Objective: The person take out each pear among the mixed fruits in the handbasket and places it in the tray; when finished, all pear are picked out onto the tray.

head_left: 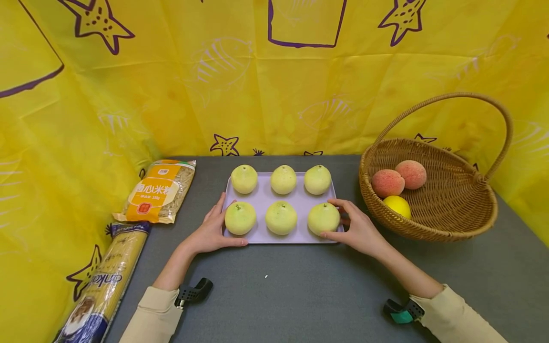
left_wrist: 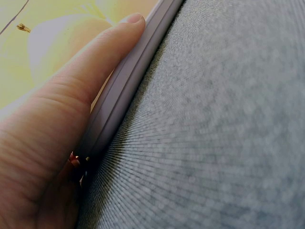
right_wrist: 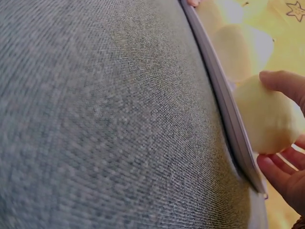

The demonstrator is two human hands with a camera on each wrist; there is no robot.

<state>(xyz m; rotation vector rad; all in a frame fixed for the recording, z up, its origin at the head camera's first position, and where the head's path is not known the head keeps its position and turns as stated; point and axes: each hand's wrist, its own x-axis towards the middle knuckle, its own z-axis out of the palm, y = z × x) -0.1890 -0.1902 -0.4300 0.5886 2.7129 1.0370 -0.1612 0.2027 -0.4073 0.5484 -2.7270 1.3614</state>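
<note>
A lilac tray (head_left: pixel 260 196) carries several round yellow-green pears in two rows. My left hand (head_left: pixel 213 230) holds the tray's front left corner. Its thumb (left_wrist: pixel 107 50) lies along the front rim in the left wrist view, while the other fingers reach up the left side beside the front left pear (head_left: pixel 240 218). My right hand (head_left: pixel 361 230) grips the front right pear (head_left: pixel 322 219), thumb at the front and fingers behind. In the right wrist view this pear (right_wrist: pixel 264 114) sits between thumb and fingers, low at the tray's rim. Whether it touches the tray is unclear.
A wicker basket (head_left: pixel 456 205) with a tall handle stands on the right, holding two peaches (head_left: pixel 410 174) and a yellow fruit (head_left: pixel 397 206). At left lie an orange-labelled food bag (head_left: pixel 156 190) and a pasta packet (head_left: pixel 105 281). A patterned yellow cloth (head_left: pixel 287 95) hangs behind.
</note>
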